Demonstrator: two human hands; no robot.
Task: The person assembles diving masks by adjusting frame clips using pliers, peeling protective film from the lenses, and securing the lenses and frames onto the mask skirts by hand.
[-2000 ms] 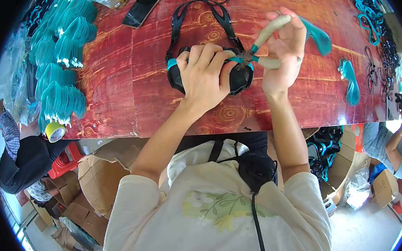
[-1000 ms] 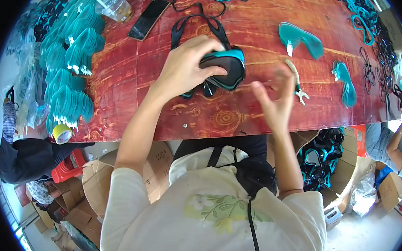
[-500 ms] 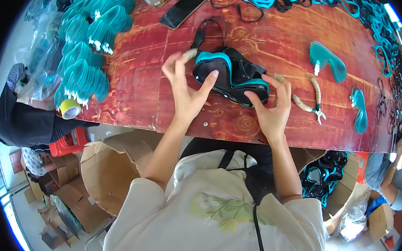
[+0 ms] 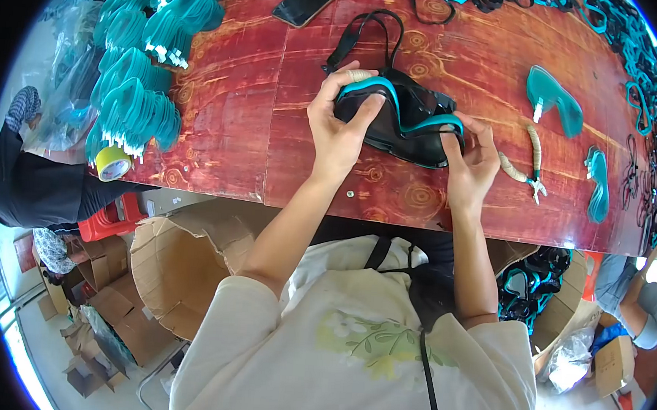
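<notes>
Black goggles (image 4: pixel 402 130) with a teal upper rim are held between my hands over the red wood-patterned table, their black strap (image 4: pixel 347 42) looping out behind. My left hand (image 4: pixel 339 126) pinches the left end, thumb on the lens side and fingers behind the rim. At the right end my right hand (image 4: pixel 470 155) grips the goggles in the same way, its thumb against the front. Pliers (image 4: pixel 533 170) with wrapped handles lie open on the table just right of my right hand. Beyond them are a loose teal lens piece (image 4: pixel 557 101) and a small stack of teal lenses (image 4: pixel 597 186).
Stacks of teal lenses (image 4: pixel 139 108) and yellow tape (image 4: pixel 113 164) line the table's left side. A phone (image 4: pixel 312 2) lies at the back. Teal and black frames (image 4: pixel 643 63) pile up at the right. Boxes (image 4: pixel 179 271) stand below; other people are at both sides.
The pliers have left my right hand and lie on the table. The goggles have been turned, lens side toward me, and both hands now hold their ends. The view has shifted.
</notes>
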